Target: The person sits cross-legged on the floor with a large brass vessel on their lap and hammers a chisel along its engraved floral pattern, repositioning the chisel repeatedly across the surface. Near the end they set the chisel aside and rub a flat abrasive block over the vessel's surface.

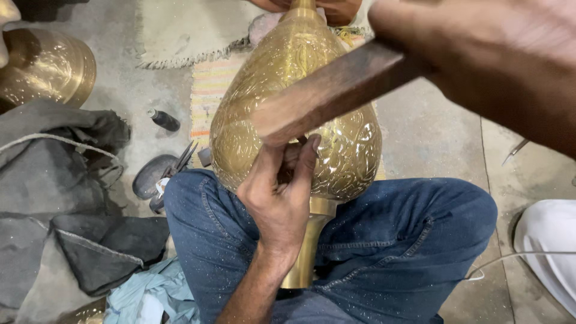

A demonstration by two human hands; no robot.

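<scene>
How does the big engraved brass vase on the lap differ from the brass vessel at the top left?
The pear-shaped engraved brass vase lies across the blue-jeaned lap, with the left hand against it and the right hand swinging a wooden handle over it. The rounded brass vessel sits untouched on the floor, part cropped. The vase's engraving is dense; the vessel's looks fainter. Both are shiny golden metal.

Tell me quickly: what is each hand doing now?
Left hand: closed on a small tool against the engraved brass vase.
Right hand: closed around a wooden mallet.
</scene>
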